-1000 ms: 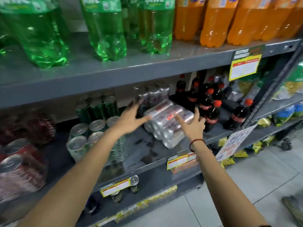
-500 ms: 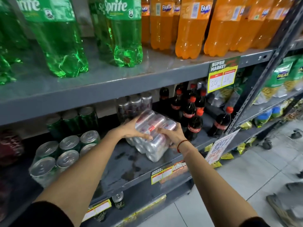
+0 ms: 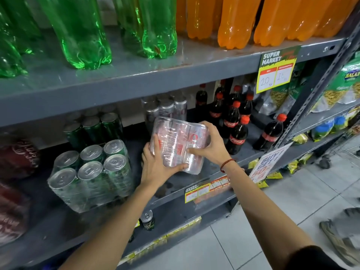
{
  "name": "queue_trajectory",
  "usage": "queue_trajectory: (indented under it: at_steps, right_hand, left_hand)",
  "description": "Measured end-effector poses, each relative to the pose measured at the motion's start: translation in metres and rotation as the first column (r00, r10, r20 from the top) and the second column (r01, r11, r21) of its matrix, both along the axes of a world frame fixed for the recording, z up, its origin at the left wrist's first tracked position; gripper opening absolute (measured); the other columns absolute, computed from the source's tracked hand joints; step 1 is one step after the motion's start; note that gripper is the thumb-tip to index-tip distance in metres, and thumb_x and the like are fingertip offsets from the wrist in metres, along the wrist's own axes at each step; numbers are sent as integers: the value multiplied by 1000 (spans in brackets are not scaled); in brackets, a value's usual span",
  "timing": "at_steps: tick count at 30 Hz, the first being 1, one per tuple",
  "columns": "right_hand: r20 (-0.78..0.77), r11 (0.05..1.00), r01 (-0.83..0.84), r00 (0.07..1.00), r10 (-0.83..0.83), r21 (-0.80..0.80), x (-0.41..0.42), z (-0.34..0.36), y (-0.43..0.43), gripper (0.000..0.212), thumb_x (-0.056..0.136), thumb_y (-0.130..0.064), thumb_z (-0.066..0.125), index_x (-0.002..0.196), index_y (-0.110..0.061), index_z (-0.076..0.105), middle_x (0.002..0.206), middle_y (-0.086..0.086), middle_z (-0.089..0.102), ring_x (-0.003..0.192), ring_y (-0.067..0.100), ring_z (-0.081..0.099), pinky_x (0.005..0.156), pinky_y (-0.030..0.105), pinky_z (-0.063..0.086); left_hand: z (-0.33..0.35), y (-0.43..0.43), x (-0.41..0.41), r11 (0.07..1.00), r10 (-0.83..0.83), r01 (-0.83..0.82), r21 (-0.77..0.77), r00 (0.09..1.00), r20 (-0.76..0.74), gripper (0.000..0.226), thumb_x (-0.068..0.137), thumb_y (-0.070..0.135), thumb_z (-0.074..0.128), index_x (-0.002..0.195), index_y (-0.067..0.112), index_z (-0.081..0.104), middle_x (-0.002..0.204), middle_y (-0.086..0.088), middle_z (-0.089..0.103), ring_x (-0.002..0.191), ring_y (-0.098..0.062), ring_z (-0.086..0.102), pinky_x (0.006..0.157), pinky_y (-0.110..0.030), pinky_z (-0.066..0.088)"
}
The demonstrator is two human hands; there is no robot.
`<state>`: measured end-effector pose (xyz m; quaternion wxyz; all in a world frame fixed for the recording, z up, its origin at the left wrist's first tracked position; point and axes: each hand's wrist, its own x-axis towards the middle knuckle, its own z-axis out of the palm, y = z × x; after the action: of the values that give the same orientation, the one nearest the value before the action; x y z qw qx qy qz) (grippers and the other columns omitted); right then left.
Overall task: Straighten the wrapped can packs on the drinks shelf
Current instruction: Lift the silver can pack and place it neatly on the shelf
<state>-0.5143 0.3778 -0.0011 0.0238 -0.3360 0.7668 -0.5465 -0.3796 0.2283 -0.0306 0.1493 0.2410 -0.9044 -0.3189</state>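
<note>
While the wrapped silver can pack point(image 3: 178, 145) is clasped between both hands, left hand point(image 3: 155, 168) curled under its near corner, right hand point(image 3: 209, 145) closed over its far side, it should be stood upright beyond them, squared against the rear silver pack point(image 3: 165, 110).

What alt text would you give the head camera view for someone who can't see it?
Both hands, left hand and right hand, grip a shrink-wrapped pack of silver cans on a grey drinks shelf, between a wrapped pack of green cans and cola bottles.
</note>
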Motion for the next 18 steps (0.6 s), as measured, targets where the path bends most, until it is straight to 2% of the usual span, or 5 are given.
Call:
queue_trajectory:
  at_steps: [4,8,11,14,18]
  right_hand:
    - [-147,999,-43,988,45,13,8,-10,5,81,58,-26,87,122,-38,39,134,0,38,127,13,39,104,15,32]
    - [-231,997,-32,972,46,63,20,-31,4,77,60,-40,82,124,-25,42,146,9,27,141,17,24,111,15,23]
    - [-335,993,1,942,37,115,23,-44,-2,75,64,-51,74,124,-25,39,150,16,20,143,36,17,116,41,23]
    - [-359,993,40,933,4,115,24,-45,-7,78,63,-54,73,126,-26,38,150,4,15,142,40,17,111,60,27]
    - [-167,998,45,985,-36,52,23,-23,-3,76,67,-59,70,132,-33,40,152,3,18,140,19,23,109,28,28]
  left_hand:
    - [-20,11,7,973,68,-63,-220,998,17,135,50,97,28,147,14,-11,146,-31,27,128,-47,37,103,-66,25]
    - [-34,14,11,976,88,-73,-203,994,68,133,58,94,23,144,-3,-5,135,-41,38,116,-51,50,98,-68,30]
    - [-35,19,10,989,84,-68,-132,989,124,124,65,81,42,142,-6,0,131,-43,42,114,-52,52,92,-68,38]
    - [-28,18,9,990,93,-72,-123,980,177,134,66,70,62,141,-6,-19,147,-37,22,130,-47,37,101,-65,28]
    - [-16,17,15,991,128,-121,-55,980,153,121,75,59,64,146,3,-17,158,-17,-9,142,-37,16,108,-59,21]
